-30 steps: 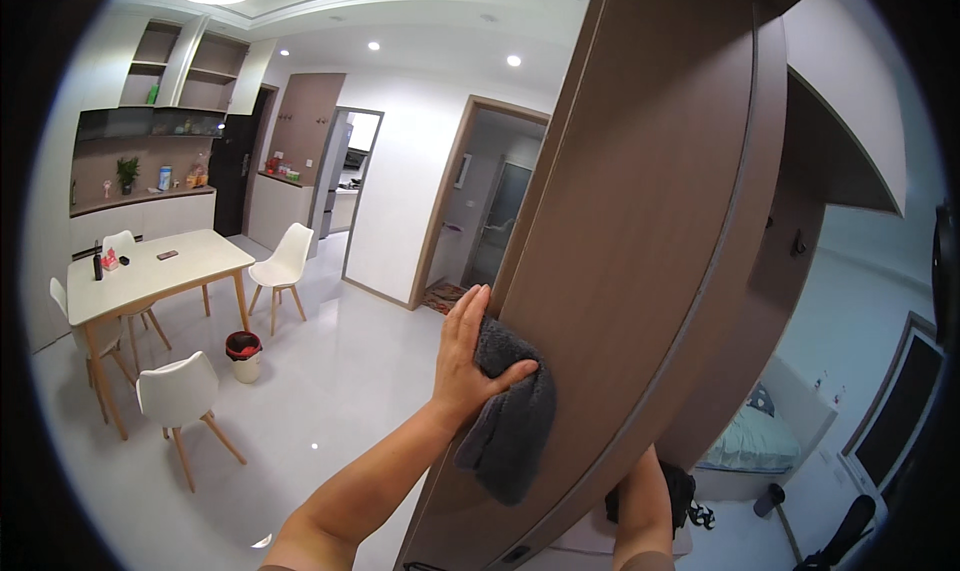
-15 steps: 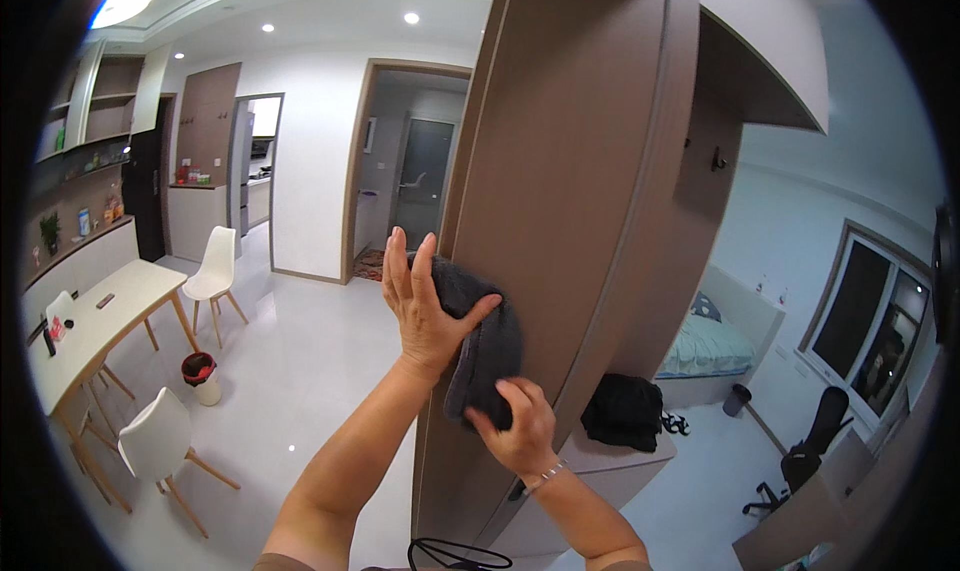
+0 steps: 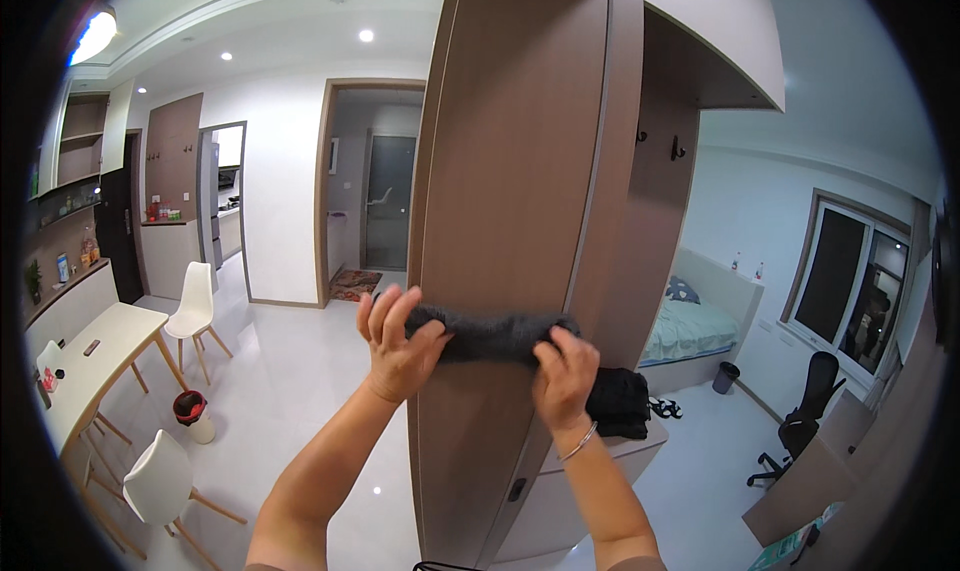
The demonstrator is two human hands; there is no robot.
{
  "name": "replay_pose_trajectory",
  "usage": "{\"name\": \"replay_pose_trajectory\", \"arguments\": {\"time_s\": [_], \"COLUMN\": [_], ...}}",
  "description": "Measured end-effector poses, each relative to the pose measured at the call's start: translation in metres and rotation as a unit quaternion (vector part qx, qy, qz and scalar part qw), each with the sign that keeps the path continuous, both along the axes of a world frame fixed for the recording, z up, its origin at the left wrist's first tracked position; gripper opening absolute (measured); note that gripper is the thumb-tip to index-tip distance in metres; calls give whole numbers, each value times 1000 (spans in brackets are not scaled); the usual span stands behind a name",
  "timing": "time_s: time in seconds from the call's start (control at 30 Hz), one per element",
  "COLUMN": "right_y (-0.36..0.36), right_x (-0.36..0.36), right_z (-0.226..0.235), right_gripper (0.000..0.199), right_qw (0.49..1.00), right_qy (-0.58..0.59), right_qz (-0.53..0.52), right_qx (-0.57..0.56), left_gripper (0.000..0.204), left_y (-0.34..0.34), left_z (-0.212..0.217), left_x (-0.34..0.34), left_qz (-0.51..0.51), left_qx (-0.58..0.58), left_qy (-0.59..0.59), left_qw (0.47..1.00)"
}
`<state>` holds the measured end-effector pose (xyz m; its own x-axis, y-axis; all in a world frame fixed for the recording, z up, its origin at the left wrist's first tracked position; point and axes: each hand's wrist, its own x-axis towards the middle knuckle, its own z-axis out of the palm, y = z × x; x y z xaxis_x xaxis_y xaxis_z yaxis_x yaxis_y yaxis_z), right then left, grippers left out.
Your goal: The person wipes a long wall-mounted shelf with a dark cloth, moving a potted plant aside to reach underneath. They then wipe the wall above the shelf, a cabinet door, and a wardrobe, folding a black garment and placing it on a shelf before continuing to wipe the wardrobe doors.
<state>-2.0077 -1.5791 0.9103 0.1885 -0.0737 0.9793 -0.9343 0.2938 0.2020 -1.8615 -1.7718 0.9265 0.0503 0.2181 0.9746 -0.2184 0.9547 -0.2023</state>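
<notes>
Left hand [image 3: 396,355] and right hand [image 3: 565,374] grip grey cloth [image 3: 492,339]; blue container's [image 3: 63,269] print is illegible.

Ceiling lamp [image 3: 95,37] and downlights [image 3: 366,36] shine brightly; the glossy floor [image 3: 300,371] carries glare. Cloth [image 3: 490,339] and right grip [image 3: 566,371] blur slightly. Straight lines bow toward the rim; corners go black.

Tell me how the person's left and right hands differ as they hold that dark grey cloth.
The left hand holds the left end of the dark grey cloth, the right hand the right end. The left wrist is bare; the right wrist wears a silvery bracelet. The left hand's fingers point mostly upward; the right hand's look bent, though blurred. Both grip the same cloth.
</notes>
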Motion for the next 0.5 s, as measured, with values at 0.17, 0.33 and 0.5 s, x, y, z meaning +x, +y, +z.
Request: {"name": "replay_pose_trajectory", "arguments": {"time_s": [0.17, 0.33, 0.5], "right_y": [-8, -2, -12], "right_x": [28, 11, -10], "right_z": [-51, -37, 56], "right_gripper": [36, 43, 50], "right_qw": [989, 978, 989], "right_qy": [-22, 4, 16], "right_qz": [-67, -64, -42], "right_qx": [127, 198, 142], "left_gripper": [31, 46, 45], "left_y": [0, 18, 17], "left_z": [-24, -36, 62], "left_x": [14, 26, 6], "left_qz": [38, 40, 93], "left_qx": [-34, 45, 24], "left_qy": [-42, -128, -82], "left_qw": [998, 990, 992]}}
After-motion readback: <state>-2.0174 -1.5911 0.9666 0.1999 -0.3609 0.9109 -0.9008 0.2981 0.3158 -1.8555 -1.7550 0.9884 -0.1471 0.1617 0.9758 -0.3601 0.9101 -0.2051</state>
